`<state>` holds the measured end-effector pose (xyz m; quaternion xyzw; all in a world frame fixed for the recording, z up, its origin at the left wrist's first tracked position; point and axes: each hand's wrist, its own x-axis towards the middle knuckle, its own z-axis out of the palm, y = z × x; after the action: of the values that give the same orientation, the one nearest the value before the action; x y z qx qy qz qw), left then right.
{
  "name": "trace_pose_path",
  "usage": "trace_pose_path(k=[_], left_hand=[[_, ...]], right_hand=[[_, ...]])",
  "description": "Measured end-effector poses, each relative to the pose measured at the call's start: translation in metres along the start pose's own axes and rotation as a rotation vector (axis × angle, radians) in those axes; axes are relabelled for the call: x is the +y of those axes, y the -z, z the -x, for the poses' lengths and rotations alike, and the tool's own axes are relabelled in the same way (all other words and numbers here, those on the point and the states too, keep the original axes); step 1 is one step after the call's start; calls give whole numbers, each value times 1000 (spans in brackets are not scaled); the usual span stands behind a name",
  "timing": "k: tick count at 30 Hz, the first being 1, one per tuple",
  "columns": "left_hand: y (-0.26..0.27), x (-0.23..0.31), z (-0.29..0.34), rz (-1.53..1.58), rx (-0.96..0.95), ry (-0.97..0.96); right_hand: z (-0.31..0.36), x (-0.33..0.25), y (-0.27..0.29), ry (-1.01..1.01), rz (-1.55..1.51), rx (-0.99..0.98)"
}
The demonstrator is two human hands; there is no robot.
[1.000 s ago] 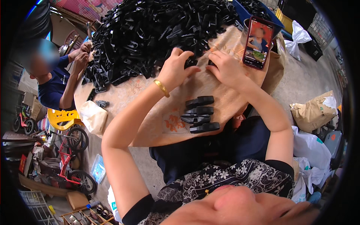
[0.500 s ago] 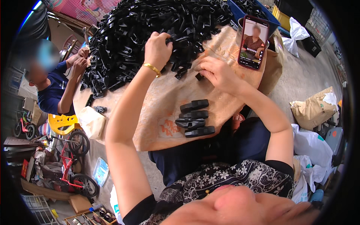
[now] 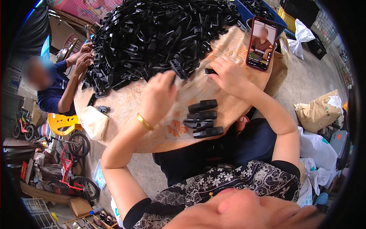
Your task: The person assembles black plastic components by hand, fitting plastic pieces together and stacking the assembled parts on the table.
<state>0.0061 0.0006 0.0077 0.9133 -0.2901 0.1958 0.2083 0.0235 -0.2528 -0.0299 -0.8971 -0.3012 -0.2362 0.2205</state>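
A large heap of black plastic parts (image 3: pixel 152 34) covers the far side of the cloth-covered table (image 3: pixel 152 139). My left hand (image 3: pixel 158 95), a gold bangle at its wrist, is in front of the heap with its fingers curled. A dark edge of a black plastic part (image 3: pixel 174 79) shows beside those fingers, mostly hidden. Farther right, my right hand (image 3: pixel 228 76) pinches another small black plastic part (image 3: pixel 209 71) between thumb and fingers, low over the cloth. Several black parts (image 3: pixel 202 119) lie in a neat row nearer to me. One loose part (image 3: pixel 178 68) rests at the heap's near edge.
A phone (image 3: pixel 262 44) playing a video leans against a metal container at the right. Behind it is a blue crate (image 3: pixel 246 11) of black parts. At the left edge a co-worker (image 3: pixel 57 89) handles something by the heap. A whitish bag (image 3: pixel 93 123) sits near the table's left edge.
My left hand has drawn back from the heap toward me. My right hand has shifted slightly to the right, still pinching its part. The loose part now shows at the heap's edge.
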Motion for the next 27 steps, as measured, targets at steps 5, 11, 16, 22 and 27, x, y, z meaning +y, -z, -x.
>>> trace_pose_path(k=[5,11,16,22,27], left_hand=[[2,8,-10,195,-243,157],[3,-38,-12,260,-416,-14],[3,-30,-14,162,-214,-236],[-10,7,-4,300,-211,11],[-13,4,-2,408,-211,85]], right_hand=[[1,-8,6,-43,-45,-48],[1,-28,16,105,-328,-216],[0,-28,27,117,-414,-281],[-5,-23,27,94,-309,-76],[-3,-18,17,80,-231,-103]])
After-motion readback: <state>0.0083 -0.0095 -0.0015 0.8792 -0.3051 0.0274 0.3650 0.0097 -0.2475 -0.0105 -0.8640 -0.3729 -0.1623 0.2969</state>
